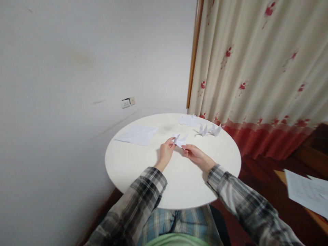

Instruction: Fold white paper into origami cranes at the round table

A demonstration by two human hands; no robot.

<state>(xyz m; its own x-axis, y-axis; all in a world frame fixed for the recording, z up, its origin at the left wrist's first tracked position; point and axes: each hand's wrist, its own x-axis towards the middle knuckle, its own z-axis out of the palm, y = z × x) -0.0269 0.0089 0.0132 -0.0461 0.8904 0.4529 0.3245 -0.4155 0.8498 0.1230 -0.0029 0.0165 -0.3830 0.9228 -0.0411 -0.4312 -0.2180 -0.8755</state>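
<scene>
A small folded white paper figure (180,140) is held just above the round white table (143,171). My left hand (166,151) pinches its left end with closed fingers. My right hand (195,154) grips its lower right edge, fingers closed too. Both forearms wear plaid sleeves and reach in from the near edge of the table.
A stack of flat white sheets (137,134) lies at the table's left. Two finished paper cranes (210,130) and more folded paper (189,120) sit at the far right. A flowered curtain (256,68) hangs behind. Printed sheets (306,191) lie on a wooden surface at the right.
</scene>
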